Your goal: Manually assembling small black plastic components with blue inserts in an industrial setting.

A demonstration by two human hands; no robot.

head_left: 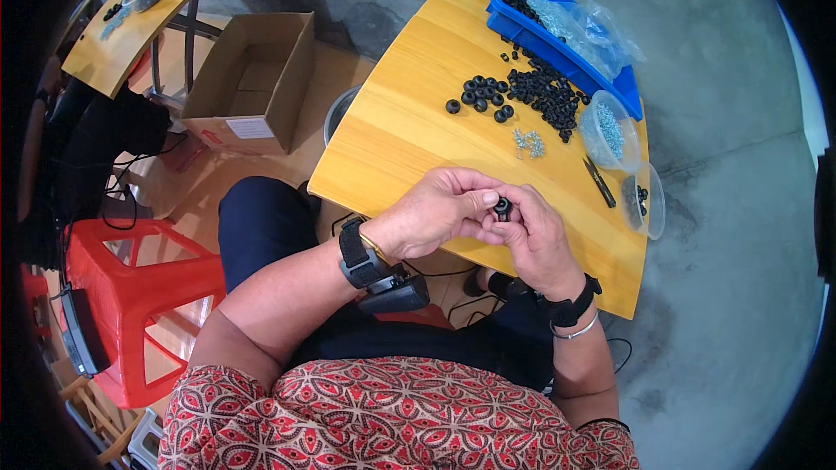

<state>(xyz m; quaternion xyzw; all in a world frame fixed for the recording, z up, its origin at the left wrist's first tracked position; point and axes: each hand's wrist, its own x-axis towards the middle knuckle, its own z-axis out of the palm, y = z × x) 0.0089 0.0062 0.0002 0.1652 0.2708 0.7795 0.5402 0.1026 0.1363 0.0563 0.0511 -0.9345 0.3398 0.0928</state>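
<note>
Just over the near edge of the wooden table, both hands meet around a small round black part with a ring-shaped top. My left hand pinches it between thumb and fingers. From the other side, the bent fingers of my right hand also close on it, hiding its lower portion. Beyond the hands lie several round black knobs and a heap of small black pieces. Closer in sits a little pile of small silvery pieces, too small to name. A slim black tool rests at the right.
A blue bin holding black pieces and plastic bags stands at the table's far right. Near the right edge are a clear tub of silvery pieces and another clear container. A cardboard box and red stool occupy the left floor.
</note>
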